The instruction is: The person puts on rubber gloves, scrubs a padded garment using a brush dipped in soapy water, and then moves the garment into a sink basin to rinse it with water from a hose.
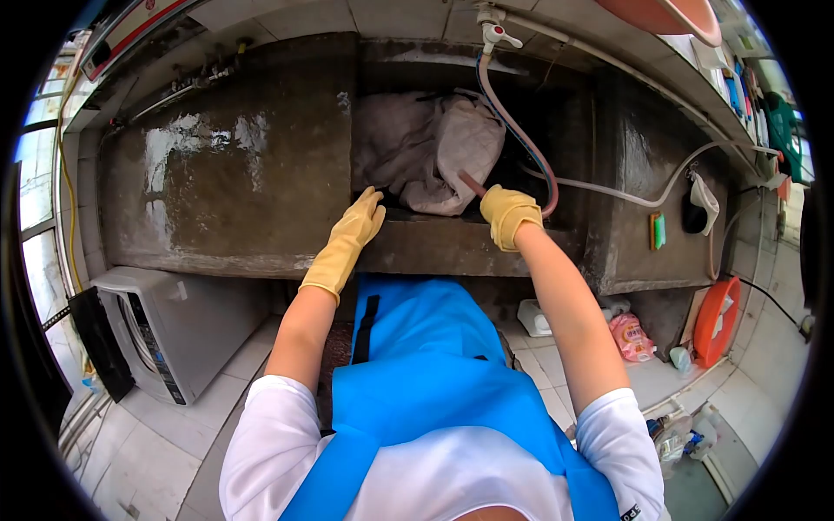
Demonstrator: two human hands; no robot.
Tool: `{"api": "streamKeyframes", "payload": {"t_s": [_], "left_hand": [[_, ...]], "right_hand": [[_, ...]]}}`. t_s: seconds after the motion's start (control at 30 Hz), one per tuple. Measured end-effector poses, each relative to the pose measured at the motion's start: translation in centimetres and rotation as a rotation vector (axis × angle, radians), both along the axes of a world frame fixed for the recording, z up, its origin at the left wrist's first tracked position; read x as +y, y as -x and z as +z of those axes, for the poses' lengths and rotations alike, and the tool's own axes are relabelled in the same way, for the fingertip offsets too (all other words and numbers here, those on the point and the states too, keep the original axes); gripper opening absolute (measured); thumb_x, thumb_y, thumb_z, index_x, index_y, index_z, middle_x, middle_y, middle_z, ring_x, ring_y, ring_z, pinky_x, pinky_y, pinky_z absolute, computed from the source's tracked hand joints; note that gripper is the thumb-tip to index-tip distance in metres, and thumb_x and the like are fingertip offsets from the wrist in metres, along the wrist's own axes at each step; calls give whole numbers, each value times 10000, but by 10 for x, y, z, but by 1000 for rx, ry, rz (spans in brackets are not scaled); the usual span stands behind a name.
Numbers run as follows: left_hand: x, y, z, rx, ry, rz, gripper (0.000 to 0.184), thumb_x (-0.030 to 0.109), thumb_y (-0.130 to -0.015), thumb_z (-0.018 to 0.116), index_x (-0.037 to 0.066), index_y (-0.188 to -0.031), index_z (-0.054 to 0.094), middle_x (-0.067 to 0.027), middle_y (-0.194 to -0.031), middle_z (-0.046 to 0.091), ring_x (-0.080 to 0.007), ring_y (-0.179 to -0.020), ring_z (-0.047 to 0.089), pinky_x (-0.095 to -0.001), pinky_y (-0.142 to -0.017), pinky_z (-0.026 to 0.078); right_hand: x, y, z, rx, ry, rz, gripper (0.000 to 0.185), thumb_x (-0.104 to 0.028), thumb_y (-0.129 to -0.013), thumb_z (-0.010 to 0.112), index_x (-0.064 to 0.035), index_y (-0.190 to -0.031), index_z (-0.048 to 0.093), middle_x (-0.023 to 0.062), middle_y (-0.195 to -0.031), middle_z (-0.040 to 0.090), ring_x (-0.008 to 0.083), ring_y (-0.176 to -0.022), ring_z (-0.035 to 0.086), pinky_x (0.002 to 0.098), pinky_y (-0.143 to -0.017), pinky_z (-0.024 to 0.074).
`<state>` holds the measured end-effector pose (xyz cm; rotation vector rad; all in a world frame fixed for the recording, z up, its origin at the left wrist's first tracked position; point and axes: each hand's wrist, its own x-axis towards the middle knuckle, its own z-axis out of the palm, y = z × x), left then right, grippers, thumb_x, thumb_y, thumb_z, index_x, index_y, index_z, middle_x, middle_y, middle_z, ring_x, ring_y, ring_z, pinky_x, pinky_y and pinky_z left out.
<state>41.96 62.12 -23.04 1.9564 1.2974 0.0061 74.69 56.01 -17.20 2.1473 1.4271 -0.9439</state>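
My right hand point(509, 215), in a yellow rubber glove, is closed around a hose point(551, 187). The hose runs down from a tap point(493, 35) with a white and red handle, and its end points at a bunched greyish-pink cloth point(465, 148). The cloth lies in the sunken basin of a dark stone sink point(417, 247). My left hand point(356, 227), gloved too, rests at the basin's front left edge with its fingers stretched out, holding nothing. Whether water flows from the hose I cannot make out.
A wet slab point(243, 174) extends to the left of the basin. Below it stands a silver appliance point(182, 321). At the right hang a sponge point(657, 231) and a pale pouch point(702, 204). A red basin point(717, 321) and a pink bag point(632, 337) sit lower right.
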Motion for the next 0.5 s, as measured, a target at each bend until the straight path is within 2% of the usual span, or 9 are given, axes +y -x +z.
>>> {"api": "streamKeyframes", "payload": {"t_s": [0.03, 0.07, 0.17, 0.2, 0.27, 0.33, 0.37, 0.43, 0.5], "left_hand": [[-2, 1, -6, -3, 5, 2, 439, 256, -1019, 535, 44, -1400, 585, -191, -1528, 511, -351, -1392, 498, -412, -1168, 410], [-5, 3, -11, -36, -31, -15, 434, 262, -1018, 545, 45, -1391, 589, -193, -1521, 516, -351, -1384, 507, -417, -1158, 419], [-9, 3, -16, -63, -41, -28, 429, 268, -1017, 556, 45, -1382, 593, -198, -1511, 524, -352, -1377, 515, -422, -1147, 429], [-10, 2, -16, -59, -19, -27, 429, 268, -1016, 557, 44, -1381, 593, -200, -1508, 527, -353, -1377, 515, -422, -1146, 431], [-13, 0, -17, -64, -2, -26, 427, 269, -1016, 558, 42, -1375, 597, -198, -1506, 529, -352, -1375, 518, -420, -1146, 431], [-17, -4, -16, -73, 12, -24, 424, 270, -1015, 559, 40, -1369, 600, -196, -1505, 532, -350, -1373, 521, -418, -1146, 432], [-19, -6, -16, -78, 45, -16, 429, 272, -1014, 561, 32, -1367, 602, -194, -1501, 537, -337, -1384, 514, -414, -1157, 423], [-20, -8, -18, -89, 108, 3, 439, 276, -1011, 565, 17, -1363, 606, -190, -1493, 549, -311, -1407, 501, -406, -1180, 404], [-20, -11, -24, -162, 69, -44, 454, 341, -1029, 560, 40, -1365, 606, -166, -1419, 611, -296, -1332, 570, -383, -1109, 461]], "right_hand": [[1, 11, 14, -12, 30, 75, 327, -208, -998, 488, -25, -1095, 741, 241, -1127, 741, 381, -1074, 725, 487, -895, 573], [0, 19, 32, 22, 45, -64, 293, -193, -987, 516, -27, -1073, 741, 238, -1108, 746, 384, -1054, 730, 483, -874, 578], [-21, 24, -6, -4, -1, 38, 295, -191, -996, 494, -36, -1070, 733, 212, -1069, 760, 374, -1042, 736, 473, -880, 575], [-18, 31, 1, -1, 85, -204, 351, -270, -1015, 454, -51, -1068, 722, 182, -1038, 768, 355, -1027, 742, 472, -894, 563], [-25, 36, -28, -4, 112, -183, 390, -315, -1019, 423, -67, -1079, 718, 172, -1041, 768, 343, -1041, 738, 476, -902, 556], [-21, 45, -18, 1, 159, -80, 487, -429, -1019, 358, -105, -1087, 716, 159, -1049, 765, 331, -1053, 733, 489, -896, 545], [-21, 48, -19, -1, 161, -79, 487, -429, -1019, 358, -105, -1087, 716, 159, -1049, 765, 331, -1053, 733, 489, -896, 545], [-17, 55, -19, 101, 16, -165, 452, -451, -1042, 470, -23, -1100, 602, 207, -974, 763, 430, -934, 738, 531, -822, 543], [-14, 63, -14, 42, 70, 206, 445, -451, -1043, 483, -26, -1115, 595, 201, -951, 762, 392, -863, 748, 516, -797, 546]]}}
